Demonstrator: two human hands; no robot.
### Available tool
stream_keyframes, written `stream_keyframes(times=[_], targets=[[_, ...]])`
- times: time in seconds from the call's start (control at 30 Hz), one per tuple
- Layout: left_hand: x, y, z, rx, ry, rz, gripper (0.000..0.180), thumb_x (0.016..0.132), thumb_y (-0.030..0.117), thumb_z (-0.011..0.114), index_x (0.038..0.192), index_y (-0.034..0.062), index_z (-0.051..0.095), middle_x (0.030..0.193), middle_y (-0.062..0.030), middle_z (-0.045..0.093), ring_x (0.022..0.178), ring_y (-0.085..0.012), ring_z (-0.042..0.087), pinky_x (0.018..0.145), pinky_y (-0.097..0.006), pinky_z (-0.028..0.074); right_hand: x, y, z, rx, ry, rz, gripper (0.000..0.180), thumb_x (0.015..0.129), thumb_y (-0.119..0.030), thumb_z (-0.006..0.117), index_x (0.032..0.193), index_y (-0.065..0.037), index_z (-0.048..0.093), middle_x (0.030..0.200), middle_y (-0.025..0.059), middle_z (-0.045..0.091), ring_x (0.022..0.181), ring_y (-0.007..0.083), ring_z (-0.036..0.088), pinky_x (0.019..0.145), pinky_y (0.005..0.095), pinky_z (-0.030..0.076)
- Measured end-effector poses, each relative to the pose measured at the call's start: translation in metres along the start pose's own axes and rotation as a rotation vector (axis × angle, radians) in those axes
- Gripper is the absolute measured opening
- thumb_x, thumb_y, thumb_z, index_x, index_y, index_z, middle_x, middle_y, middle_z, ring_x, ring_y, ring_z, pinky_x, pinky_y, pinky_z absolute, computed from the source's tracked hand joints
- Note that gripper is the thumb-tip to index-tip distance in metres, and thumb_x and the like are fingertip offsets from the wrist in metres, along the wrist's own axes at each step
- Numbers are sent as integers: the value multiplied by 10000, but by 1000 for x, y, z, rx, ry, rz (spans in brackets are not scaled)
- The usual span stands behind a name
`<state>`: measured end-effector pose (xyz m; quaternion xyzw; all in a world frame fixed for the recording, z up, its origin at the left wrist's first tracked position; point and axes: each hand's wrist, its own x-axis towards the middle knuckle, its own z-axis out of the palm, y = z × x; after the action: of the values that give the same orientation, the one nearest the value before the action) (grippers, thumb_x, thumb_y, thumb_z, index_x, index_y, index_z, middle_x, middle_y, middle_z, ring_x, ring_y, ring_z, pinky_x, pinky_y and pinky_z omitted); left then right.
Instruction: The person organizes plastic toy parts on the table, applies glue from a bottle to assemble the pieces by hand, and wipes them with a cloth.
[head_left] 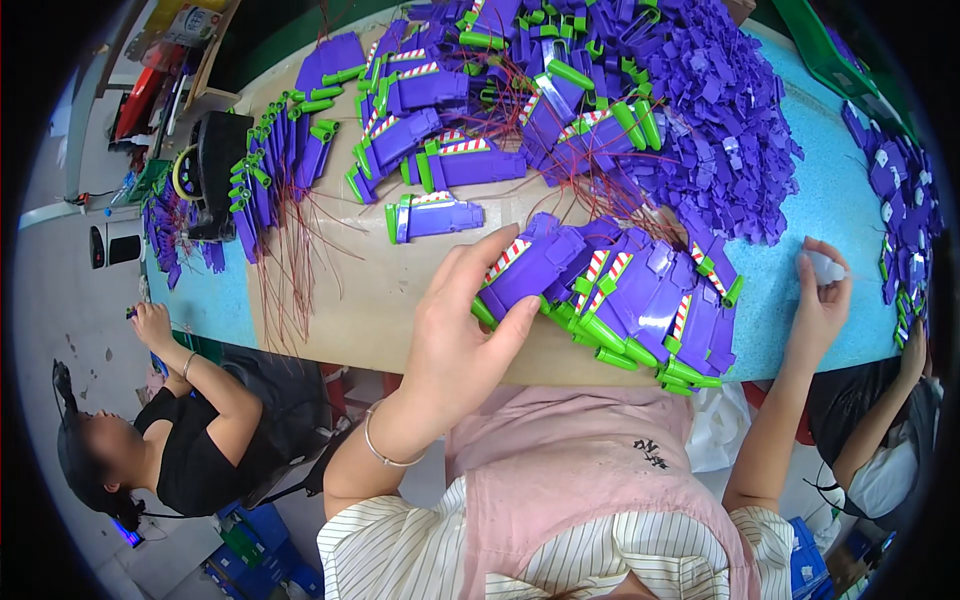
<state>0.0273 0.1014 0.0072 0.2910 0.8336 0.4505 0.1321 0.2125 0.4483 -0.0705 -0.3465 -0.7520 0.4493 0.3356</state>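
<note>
My left hand grips the left end of a purple wing-shaped plastic part, thumb on its near side and fingers on its far side. The part has a green tip and a red-and-white striped strip. It rests against a fanned row of similar purple parts with green ends. Off to the right, my right hand holds a small whitish squeeze bottle with a thin nozzle, raised over the blue part of the table. Just beyond my left hand, a single striped purple part lies flat.
A large heap of small purple pieces fills the far right. More striped parts with thin red wires lie at the far left, near a black device. A green bin stands at the back right. Co-workers sit at left and right.
</note>
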Motion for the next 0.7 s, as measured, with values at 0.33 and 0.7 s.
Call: stream_keyframes(times=[0.33, 0.7], targets=[[25, 28, 7, -357, 102, 23, 475, 939, 56, 547, 1373, -63, 394, 1283, -152, 499, 1187, -227, 479, 1034, -334, 360, -68, -74, 24, 203, -4, -303, 417, 922, -1, 489, 1328, 26, 397, 1184, 128, 497, 1050, 196, 525, 924, 330, 426], [167, 79, -1, 182, 150, 556, 96, 865, 57, 584, 914, -4, 639, 906, -174, 634, 897, -360, 585, 787, -430, 475, 20, -177, 127, 1033, -636, 632, 253, 1022, -133, 423, 1248, -19, 433, 1094, 191, 627, 882, 267, 673, 701, 359, 588]])
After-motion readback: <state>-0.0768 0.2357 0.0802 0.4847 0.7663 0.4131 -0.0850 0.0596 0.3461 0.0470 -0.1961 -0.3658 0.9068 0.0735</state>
